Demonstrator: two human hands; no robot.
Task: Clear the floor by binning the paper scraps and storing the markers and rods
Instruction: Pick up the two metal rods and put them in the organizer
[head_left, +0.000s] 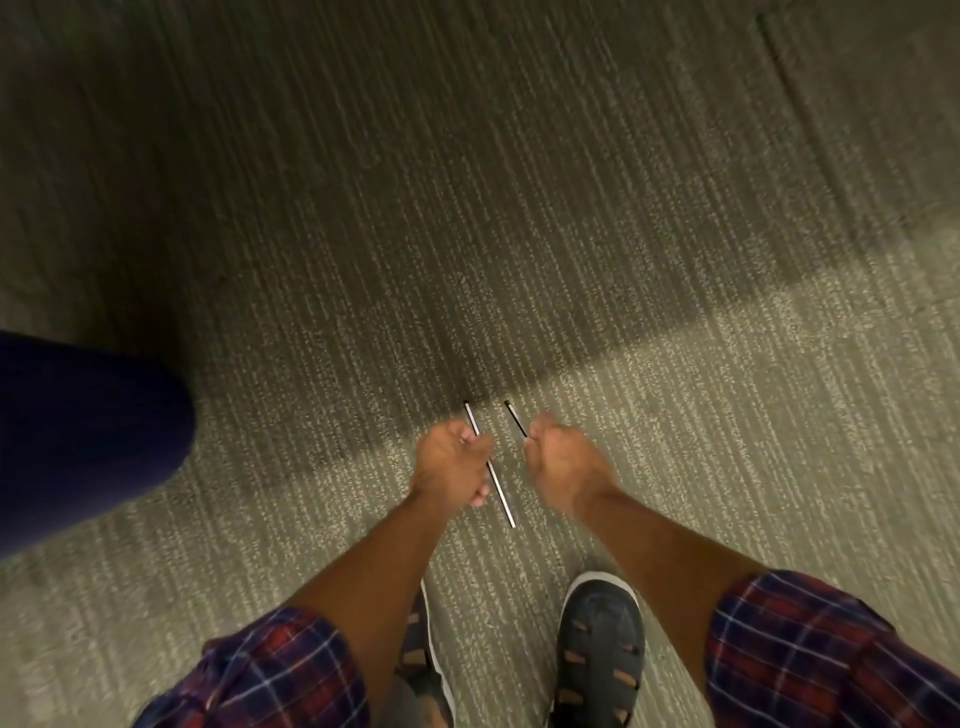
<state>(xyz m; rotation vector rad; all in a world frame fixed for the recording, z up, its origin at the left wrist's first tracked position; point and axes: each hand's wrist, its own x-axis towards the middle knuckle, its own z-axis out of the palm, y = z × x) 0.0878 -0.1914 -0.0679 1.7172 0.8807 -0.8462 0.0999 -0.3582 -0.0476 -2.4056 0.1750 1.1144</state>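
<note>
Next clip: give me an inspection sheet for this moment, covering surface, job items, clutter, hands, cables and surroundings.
Surface: striped grey carpet, part shadowed.
Job's things: silver rod in the left hand; darker rod in the right hand. No markers or paper scraps seen.
Clutter: nothing seen.
Grippers: both hands closed, one rod each, held above the floor.
Cables: nothing seen.
Surroundings: dark blue object at left; the person's shoes below.

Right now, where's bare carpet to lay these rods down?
Bare carpet stretches ahead of both hands, and right of the right hand. Tighter left, by the dark blue shape, and below, around the shoes.
</note>
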